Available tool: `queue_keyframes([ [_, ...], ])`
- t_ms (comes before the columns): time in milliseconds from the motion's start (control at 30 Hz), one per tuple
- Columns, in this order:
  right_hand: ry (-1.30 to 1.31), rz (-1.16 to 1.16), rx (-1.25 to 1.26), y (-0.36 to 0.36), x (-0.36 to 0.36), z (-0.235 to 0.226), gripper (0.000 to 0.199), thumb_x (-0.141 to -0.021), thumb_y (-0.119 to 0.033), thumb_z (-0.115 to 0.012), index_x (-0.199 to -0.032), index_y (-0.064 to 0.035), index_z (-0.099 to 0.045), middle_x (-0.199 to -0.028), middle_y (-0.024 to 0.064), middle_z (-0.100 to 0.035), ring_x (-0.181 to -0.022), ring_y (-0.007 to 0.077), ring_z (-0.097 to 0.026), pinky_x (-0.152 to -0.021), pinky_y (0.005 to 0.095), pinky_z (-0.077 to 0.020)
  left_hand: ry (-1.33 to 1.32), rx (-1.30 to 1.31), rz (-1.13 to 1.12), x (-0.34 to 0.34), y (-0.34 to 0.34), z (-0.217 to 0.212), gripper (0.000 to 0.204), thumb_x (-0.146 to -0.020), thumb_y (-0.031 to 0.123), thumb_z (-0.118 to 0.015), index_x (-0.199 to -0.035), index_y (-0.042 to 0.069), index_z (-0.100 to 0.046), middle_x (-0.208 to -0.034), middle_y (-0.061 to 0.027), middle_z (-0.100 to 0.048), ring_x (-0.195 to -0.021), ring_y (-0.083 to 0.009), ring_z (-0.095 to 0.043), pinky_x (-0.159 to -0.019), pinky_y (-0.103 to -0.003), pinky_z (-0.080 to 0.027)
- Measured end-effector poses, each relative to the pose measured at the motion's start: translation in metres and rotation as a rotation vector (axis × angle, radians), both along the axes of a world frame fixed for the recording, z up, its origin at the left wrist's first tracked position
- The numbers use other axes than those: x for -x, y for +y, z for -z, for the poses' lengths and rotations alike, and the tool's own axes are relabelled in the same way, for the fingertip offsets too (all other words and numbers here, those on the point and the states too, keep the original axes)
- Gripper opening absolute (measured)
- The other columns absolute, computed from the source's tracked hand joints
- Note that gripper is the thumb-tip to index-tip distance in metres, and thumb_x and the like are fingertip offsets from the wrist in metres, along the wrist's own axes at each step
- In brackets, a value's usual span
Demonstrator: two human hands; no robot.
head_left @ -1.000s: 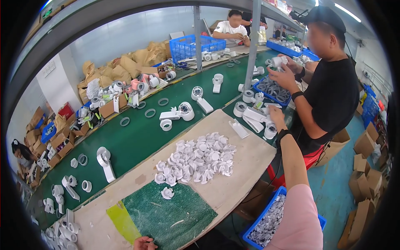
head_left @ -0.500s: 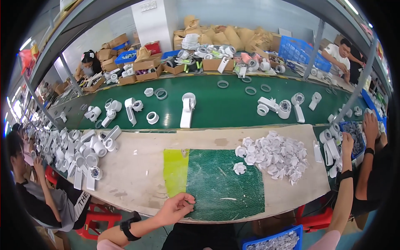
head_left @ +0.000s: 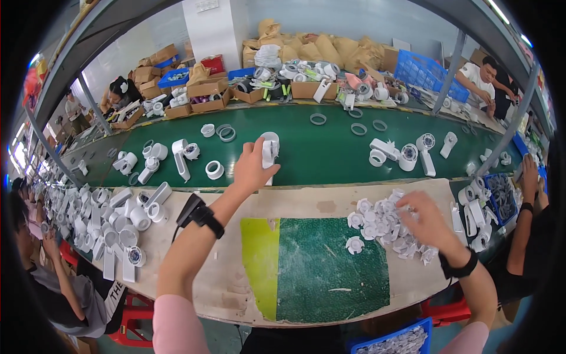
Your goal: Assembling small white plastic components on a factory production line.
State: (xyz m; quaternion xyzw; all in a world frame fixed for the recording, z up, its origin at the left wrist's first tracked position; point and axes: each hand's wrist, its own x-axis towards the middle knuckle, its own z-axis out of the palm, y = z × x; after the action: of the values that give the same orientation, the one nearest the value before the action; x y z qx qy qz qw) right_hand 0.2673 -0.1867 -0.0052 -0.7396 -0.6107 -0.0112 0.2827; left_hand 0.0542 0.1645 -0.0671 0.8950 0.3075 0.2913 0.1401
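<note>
My left hand [head_left: 254,167] reaches over the green belt and is closed round a white fan housing [head_left: 270,147] with a round ring head; fingers and thumb cover its left side and most of its handle. Over on the right, my right hand [head_left: 425,221] hovers at a heap of small white clawed plastic caps [head_left: 383,227], fingers bent and apart, slightly blurred. Nothing shows between them. One loose cap [head_left: 354,245] lies at the heap's left, on the dark green mat [head_left: 330,271].
White housings [head_left: 127,221] are piled at the left, beside a co-worker. More housings [head_left: 408,156] and grey rings [head_left: 318,119] lie on the belt [head_left: 295,159]. A blue crate [head_left: 424,336] of small parts stands below the table's front edge. Metal posts [head_left: 451,71] rise beyond.
My left hand has gone from the mat's near edge forward to the housing on the belt and gripped it. My right hand has come from the parts at the far right to the caps.
</note>
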Motion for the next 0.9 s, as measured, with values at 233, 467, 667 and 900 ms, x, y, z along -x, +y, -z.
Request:
queue_keyframes([
  [233,0.014,-0.076,0.228,-0.005,0.012,0.012,0.017,-0.076,-0.012,-0.063,-0.090,-0.0035,-0.061,-0.094,0.0143,-0.060,-0.092,0.0324,-0.055,-0.083,0.0401,-0.0442,-0.004,0.087,-0.170,-0.019,0.064,0.055,0.075,-0.073,0.028,-0.072,-0.133,0.006,-0.034,-0.118,-0.0238,-0.043,-0.097,-0.0418,-0.055,-0.082,-0.045,-0.048],
  [467,-0.171,0.598,0.173,0.060,-0.178,0.052,0.059,-0.069,-0.029,-0.070,-0.118,-0.0053,-0.047,-0.109,0.0197,-0.059,-0.091,0.0349,-0.061,-0.077,0.0400,-0.0506,-0.116,-0.163,-0.024,-0.002,0.020,0.043,0.076,-0.073,0.019,-0.072,-0.134,-0.001,-0.031,-0.121,-0.0248,-0.038,-0.107,-0.0390,-0.047,-0.090,-0.041,-0.043],
  [667,0.405,0.665,0.348,0.094,-0.203,0.067,0.073,-0.063,-0.041,-0.077,-0.118,-0.0016,-0.049,-0.103,0.0147,-0.061,-0.086,0.0240,-0.063,-0.056,0.0393,-0.0528,-0.048,0.192,0.246,0.032,-0.053,0.025,0.070,-0.075,0.014,-0.068,-0.133,0.000,-0.032,-0.124,-0.0181,-0.035,-0.106,-0.0293,-0.046,-0.089,-0.039,-0.043],
  [900,0.311,0.484,0.107,0.085,-0.138,0.019,0.057,-0.063,-0.032,-0.081,-0.104,0.0009,-0.059,-0.092,0.0114,-0.066,-0.074,0.0189,-0.064,-0.065,0.0318,-0.0532,-0.057,0.268,0.326,0.053,-0.097,-0.016,0.066,-0.075,0.013,-0.068,-0.132,0.002,-0.036,-0.124,-0.0161,-0.039,-0.109,-0.0288,-0.046,-0.092,-0.039,-0.041],
])
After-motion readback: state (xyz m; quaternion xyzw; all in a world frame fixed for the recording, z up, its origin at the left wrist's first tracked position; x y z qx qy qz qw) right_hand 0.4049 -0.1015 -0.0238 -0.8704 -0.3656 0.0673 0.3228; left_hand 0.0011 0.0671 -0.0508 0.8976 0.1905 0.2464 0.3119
